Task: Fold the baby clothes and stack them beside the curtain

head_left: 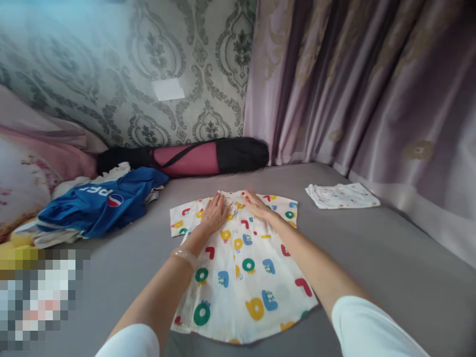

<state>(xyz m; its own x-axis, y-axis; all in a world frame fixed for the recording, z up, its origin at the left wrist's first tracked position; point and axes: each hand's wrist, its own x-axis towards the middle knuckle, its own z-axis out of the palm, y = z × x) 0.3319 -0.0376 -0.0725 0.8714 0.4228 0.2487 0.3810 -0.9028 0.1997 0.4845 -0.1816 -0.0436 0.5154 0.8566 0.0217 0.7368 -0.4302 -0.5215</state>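
Note:
A small white short-sleeved shirt, printed with colourful letters, lies spread out with its buttoned front up. My left hand rests flat on its upper left part, near the collar, fingers stretched out. On the other side of the collar, my right hand lies on the cloth with fingers extended. Neither hand grips anything. A pale bangle circles my left wrist.
The shirt lies on a grey sheet. A folded white printed cloth is at the right. Blue clothing is heaped at the left. A pink and black long bag lies along the wall, beside purple curtains.

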